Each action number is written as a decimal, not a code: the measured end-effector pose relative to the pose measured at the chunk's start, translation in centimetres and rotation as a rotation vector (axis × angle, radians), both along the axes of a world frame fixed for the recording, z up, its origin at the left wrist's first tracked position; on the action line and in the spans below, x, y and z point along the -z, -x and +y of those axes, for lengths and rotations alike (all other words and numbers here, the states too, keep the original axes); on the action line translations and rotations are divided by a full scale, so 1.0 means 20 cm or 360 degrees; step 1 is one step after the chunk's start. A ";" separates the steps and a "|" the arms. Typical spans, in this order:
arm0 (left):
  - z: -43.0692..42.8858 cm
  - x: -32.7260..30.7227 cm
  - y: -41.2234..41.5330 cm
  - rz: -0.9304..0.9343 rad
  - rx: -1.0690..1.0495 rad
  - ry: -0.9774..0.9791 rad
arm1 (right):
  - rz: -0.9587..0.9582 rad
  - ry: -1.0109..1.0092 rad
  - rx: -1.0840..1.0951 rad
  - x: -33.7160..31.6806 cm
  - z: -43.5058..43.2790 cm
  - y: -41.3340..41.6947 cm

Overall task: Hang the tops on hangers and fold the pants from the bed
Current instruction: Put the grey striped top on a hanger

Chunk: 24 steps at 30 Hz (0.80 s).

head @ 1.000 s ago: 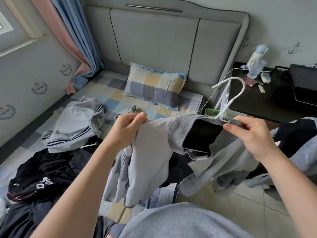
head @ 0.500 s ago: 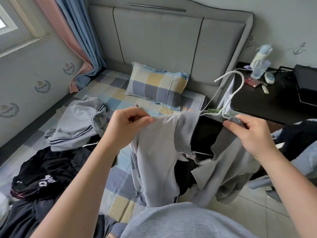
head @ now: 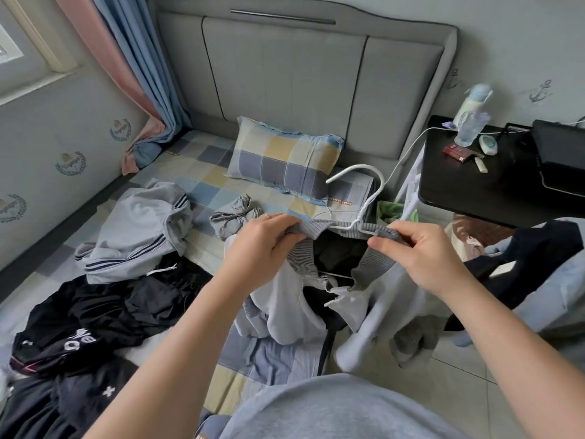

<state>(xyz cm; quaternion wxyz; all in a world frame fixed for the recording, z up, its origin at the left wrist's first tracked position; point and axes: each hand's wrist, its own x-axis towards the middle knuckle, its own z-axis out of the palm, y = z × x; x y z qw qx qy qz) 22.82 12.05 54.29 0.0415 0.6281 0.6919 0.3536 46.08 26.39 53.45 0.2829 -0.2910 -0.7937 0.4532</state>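
A light grey jacket [head: 285, 305] with a darker ribbed collar hangs on a white hanger [head: 364, 213] held over the bed's edge. My left hand [head: 262, 245] pinches the left end of the collar. My right hand [head: 421, 251] pinches the right end. The hanger's hook sticks up between my hands. On the checked bed [head: 202, 179] lie a grey striped top [head: 139, 229], black garments [head: 95, 315] and a small crumpled grey piece [head: 234, 213].
A checked pillow [head: 285, 160] leans at the grey headboard. To the right stands a black bedside table [head: 493, 185] with a bottle, small items and a white cable. More dark and blue clothes [head: 538, 267] hang at the far right. Tiled floor lies below.
My left hand slid from the jacket's shoulder inward to the collar. The jacket has settled lower on the hanger, and my view has tipped downward.
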 end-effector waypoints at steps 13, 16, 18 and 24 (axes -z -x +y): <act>-0.07 -0.03 0.26 -0.0182 -0.0356 -0.0188 | -0.0881 -0.0075 0.0226 0.08 0.25 -0.25; -0.09 -0.01 0.29 -0.0067 -0.0284 -0.0174 | -0.0706 -0.0184 0.0510 0.06 0.27 -0.23; -0.10 0.01 0.31 0.0039 -0.0235 -0.0116 | -0.0493 -0.0204 0.0651 0.03 0.27 -0.20; -0.12 0.09 0.27 0.0091 -0.0677 -0.0183 | 0.0207 -0.0160 0.0262 -0.13 0.18 -0.19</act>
